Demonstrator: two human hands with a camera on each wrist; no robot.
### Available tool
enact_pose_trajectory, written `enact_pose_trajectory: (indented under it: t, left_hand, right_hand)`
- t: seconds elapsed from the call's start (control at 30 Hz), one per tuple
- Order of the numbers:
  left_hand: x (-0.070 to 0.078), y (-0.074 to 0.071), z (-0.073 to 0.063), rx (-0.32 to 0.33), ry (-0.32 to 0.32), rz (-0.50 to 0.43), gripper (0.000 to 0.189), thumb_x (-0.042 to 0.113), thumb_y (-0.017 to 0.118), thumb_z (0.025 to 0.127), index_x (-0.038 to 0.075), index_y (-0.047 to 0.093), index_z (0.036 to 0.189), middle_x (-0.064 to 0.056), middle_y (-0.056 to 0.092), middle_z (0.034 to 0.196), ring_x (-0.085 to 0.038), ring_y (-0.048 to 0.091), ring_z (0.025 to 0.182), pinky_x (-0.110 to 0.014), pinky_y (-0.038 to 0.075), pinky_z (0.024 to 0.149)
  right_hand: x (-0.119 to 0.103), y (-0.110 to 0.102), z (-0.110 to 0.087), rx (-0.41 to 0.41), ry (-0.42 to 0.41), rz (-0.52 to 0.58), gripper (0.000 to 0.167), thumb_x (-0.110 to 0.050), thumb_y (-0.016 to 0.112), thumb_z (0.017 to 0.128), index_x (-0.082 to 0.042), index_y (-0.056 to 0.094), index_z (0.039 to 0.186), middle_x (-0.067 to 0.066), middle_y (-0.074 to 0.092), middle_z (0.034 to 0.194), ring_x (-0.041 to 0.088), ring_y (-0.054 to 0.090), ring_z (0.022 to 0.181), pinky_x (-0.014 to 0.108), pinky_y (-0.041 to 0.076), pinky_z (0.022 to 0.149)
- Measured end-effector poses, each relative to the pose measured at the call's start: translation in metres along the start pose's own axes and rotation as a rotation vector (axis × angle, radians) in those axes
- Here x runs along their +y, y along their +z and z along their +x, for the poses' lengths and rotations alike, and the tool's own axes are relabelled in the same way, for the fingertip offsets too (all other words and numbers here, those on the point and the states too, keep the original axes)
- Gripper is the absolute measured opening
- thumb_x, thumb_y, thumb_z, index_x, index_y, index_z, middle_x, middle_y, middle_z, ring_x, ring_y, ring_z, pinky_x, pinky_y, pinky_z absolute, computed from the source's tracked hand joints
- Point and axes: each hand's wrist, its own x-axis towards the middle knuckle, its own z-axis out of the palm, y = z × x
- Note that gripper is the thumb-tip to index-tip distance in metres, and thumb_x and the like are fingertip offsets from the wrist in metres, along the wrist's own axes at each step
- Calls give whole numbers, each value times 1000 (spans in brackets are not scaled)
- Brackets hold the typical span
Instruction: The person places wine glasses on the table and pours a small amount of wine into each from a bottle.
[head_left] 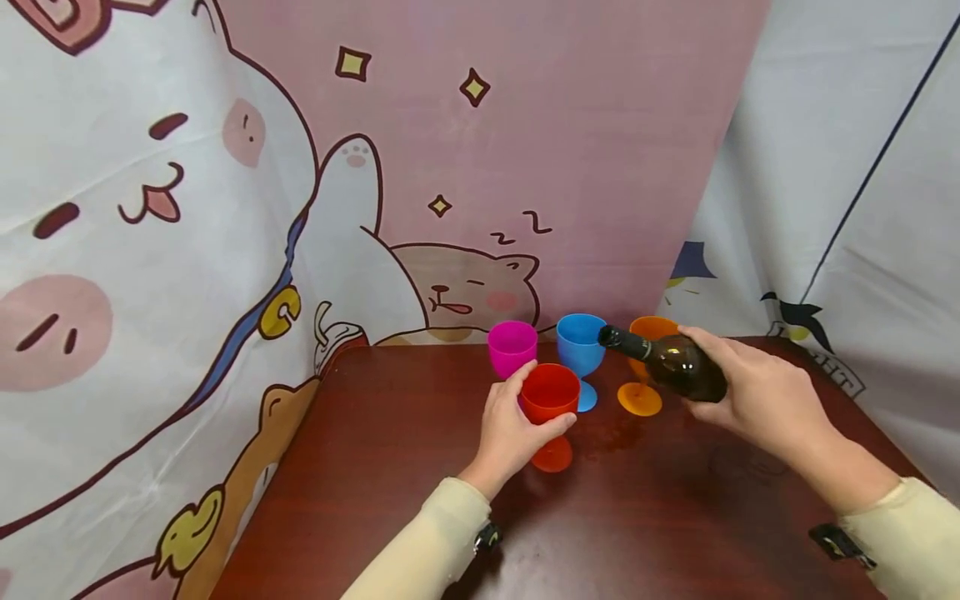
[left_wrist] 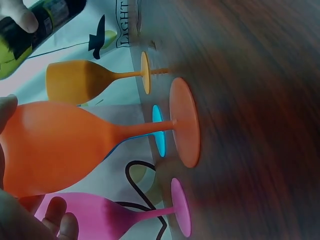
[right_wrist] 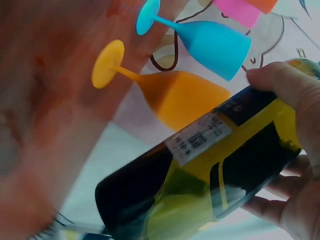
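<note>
My left hand grips the bowl of a red goblet, thumb on the near side and fingers round the left. The goblet is upright, its round foot close to the tabletop. In my right hand is a dark glass wine bottle, tilted so its neck points left. The open mouth overlaps the blue goblet in the head view, right of and beyond the red rim. A label with a printed code shows on the bottle in the right wrist view.
A pink goblet stands behind my left hand, partly hidden by it. An orange goblet stands behind the bottle. All are on a dark brown table, with a printed cartoon cloth hanging behind and beside it.
</note>
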Motion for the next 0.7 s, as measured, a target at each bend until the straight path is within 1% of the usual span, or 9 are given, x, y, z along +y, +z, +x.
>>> enact_pose_trajectory:
  t: [0.07,0.17,0.23,0.4,0.53,0.7]
  left_hand:
    - [1,0,0,-6,-1,0,92,51,91,80,30,47,159,2,65,138,-16,55,124,-29,61,86]
    - [1,0,0,-9,2,3,92,51,91,80,31,48,159,3,64,139,-16,54,124,-29,61,86]
    - [1,1,1,-9,9,3,92,50,91,81,29,48,159,3,64,139,-16,54,124,-29,61,86]
    - [1,1,1,-6,18,5,91,49,91,80,29,48,158,4,65,139,-16,54,123,-29,61,85]
    - [0,0,1,-5,12,7,91,49,91,80,32,48,158,5,64,140,-15,54,124,-30,61,86]
    - [-1,-1,1,3,10,18,90,51,90,80,34,48,158,5,65,139,-14,53,123,-31,60,88]
  right_hand:
    - [-3,-2,10,-16,-78,-53,104,-33,101,58,-25,56,151,13,77,110,38,73,82,60,55,59]
    - [-6,-5,21,-76,-147,-104,106,-33,103,58,-25,54,152,13,76,112,39,73,86,62,57,67]
    - [-8,-6,27,-115,-175,-136,106,-32,103,59,-25,53,152,14,75,115,40,74,90,62,57,72]
    - [-15,-8,39,-178,-230,-199,107,-32,105,58,-24,53,151,15,73,117,41,74,96,60,57,76]
    - [-19,-8,46,-197,-271,-228,110,-33,106,57,-24,52,153,17,73,118,44,73,99,62,56,78]
    - [-20,-9,53,-190,-314,-258,108,-30,106,56,-23,55,151,19,72,119,45,72,100,65,57,83]
